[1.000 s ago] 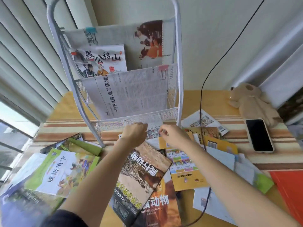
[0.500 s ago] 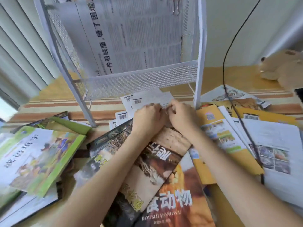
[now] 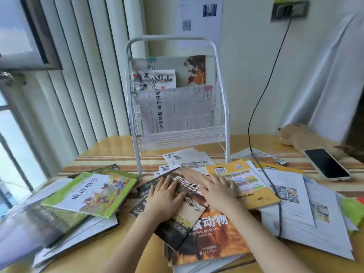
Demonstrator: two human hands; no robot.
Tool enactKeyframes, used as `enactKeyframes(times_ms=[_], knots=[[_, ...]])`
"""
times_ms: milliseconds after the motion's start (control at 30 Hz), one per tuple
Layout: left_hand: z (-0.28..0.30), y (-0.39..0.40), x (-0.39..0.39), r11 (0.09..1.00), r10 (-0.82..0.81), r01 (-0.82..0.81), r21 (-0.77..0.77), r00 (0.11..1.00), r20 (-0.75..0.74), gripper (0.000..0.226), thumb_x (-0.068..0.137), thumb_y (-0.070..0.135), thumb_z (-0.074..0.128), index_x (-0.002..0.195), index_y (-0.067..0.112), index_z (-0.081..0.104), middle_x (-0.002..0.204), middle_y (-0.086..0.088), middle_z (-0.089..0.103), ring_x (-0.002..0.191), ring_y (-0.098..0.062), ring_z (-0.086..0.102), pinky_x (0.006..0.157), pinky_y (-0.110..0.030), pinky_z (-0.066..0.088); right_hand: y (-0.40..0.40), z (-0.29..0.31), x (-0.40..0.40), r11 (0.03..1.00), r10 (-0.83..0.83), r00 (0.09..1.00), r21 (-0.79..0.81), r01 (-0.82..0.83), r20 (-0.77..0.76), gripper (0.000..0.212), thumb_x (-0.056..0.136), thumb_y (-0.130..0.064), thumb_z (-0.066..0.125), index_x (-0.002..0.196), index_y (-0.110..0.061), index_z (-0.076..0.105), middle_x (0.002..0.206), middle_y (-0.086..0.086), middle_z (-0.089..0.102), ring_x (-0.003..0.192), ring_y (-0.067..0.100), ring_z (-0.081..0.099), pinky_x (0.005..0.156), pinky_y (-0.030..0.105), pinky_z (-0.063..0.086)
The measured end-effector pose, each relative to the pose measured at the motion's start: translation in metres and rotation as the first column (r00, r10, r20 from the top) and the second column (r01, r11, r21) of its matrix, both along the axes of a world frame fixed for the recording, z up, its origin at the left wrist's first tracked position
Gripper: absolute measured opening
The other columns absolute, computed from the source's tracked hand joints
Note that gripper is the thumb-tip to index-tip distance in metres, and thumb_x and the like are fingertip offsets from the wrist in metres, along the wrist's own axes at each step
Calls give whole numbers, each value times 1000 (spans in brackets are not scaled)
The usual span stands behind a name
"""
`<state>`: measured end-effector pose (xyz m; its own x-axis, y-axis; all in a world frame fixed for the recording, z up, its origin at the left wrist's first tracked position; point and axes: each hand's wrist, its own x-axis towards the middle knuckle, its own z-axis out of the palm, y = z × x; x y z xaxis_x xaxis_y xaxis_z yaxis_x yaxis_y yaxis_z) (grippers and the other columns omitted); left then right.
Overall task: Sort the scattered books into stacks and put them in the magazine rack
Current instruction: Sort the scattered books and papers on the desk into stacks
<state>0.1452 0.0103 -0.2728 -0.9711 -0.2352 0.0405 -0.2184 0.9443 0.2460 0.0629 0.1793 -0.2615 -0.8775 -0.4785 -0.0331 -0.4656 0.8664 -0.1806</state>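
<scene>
The dark-covered book (image 3: 173,205) lies flat on top of the central pile on the table (image 3: 110,146), directly beneath both hands. It appears thin, soft-covered and glossy; by judgement it is light, flexes if lifted by one corner, and slides readily over the orange animal book (image 3: 212,233) under it. A pinch along the spine or at two opposite edges, with fingers slipped beneath, looks the surest hold.

The left hand (image 3: 165,198) rests palm down on the cover, fingers spread and flat, its grip fully open and clasping nothing. The right hand (image 3: 214,188) lies likewise flat and open, just beside the left, spanning this cover and the edge of the yellow workbook (image 3: 246,182).

Left of the hands sits a green picture book (image 3: 92,194) atop another loose heap; to their right, white sheets (image 3: 295,200) crossed by a black cable (image 3: 264,170). Beyond the fingertips stands the white magazine rack (image 3: 177,134), its lowest mesh pocket seemingly vacant, newspapers and one book in the upper pockets. Far right: a phone (image 3: 327,164).
</scene>
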Motion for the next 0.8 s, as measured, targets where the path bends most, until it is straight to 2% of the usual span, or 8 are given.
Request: enactKeyframes(times_ms=[133, 300, 400, 467, 533, 600, 700, 800], knots=[[-3, -2, 4, 1000, 23, -24, 19, 999, 43, 65, 95, 62, 20, 152, 35, 5, 161, 2, -4, 147, -18, -9, 118, -43, -6, -6, 0, 3, 998, -68, 997, -1, 68, -34, 48, 100, -48, 16, 147, -43, 11, 159, -3, 9, 145, 23, 9, 114, 54, 10], [-4, 3, -11, 998, 66, -66, 16, 997, 29, 65, 94, 63, 19, 151, 37, 5, 161, 0, -3, 147, -21, -9, 119, -45, -2, -13, 0, -5, 991, -131, 983, -56, 125, -129, 42, 100, -45, 24, 141, -39, 31, 149, -4, 34, 136, 22, 29, 108, 50, 26], [-2, 3, -21, 992, 118, -119, 50, 993, 18, 68, 92, 66, 23, 151, 38, 7, 161, -8, 0, 147, -27, -5, 118, -44, 2, -16, -1, -13, 980, -160, 974, -146, 136, -163, 41, 98, -46, 34, 136, -31, 36, 140, -4, 44, 130, 23, 35, 106, 46, 30], [-2, 1, -24, 987, 143, -141, 80, 990, -13, 77, 89, 68, 30, 152, 30, 9, 160, -9, 6, 147, -28, 3, 118, -43, 6, -13, -3, -20, 958, -175, 974, -255, 135, -145, 41, 94, -45, 45, 132, -30, 40, 133, -5, 51, 124, 24, 39, 102, 40, 34], [-4, -1, -26, 980, 169, -158, 117, 981, -90, 86, 83, 71, 40, 151, 23, 17, 157, -6, 22, 144, -28, 15, 118, -40, 13, -9, -6, -25, 888, -218, 971, -433, 157, -95, 42, 88, -43, 59, 126, -31, 46, 120, -5, 59, 116, 24, 44, 93, 37, 40], [-3, -7, -28, 968, 190, -156, 197, 968, -163, 90, 73, 74, 54, 144, 24, 32, 145, -1, 40, 134, -25, 29, 112, -38, 25, -6, -9, -29, 770, -243, 970, -606, 198, 9, 45, 80, -34, 71, 119, -29, 50, 104, -2, 62, 106, 24, 51, 86, 39, 45], [8, -20, -37, 913, 178, -104, 394, 972, -155, 99, 49, 69, 77, 130, 24, 41, 128, 0, 55, 118, -21, 46, 99, -39, 40, -4, -11, -32, 621, -257, 954, -731, 283, 151, 54, 71, -27, 80, 116, -29, 50, 93, -3, 56, 89, 22, 58, 69, 38, 51], [15, -23, -45, 882, 139, -65, 467, 982, -126, 99, 47, 56, 86, 128, 21, 42, 123, -3, 55, 115, -21, 49, 95, -38, 44, -1, -12, -36, 648, -295, 948, -705, 290, 118, 54, 73, -36, 77, 119, -27, 49, 95, -3, 58, 87, 21, 58, 63, 31, 47]])
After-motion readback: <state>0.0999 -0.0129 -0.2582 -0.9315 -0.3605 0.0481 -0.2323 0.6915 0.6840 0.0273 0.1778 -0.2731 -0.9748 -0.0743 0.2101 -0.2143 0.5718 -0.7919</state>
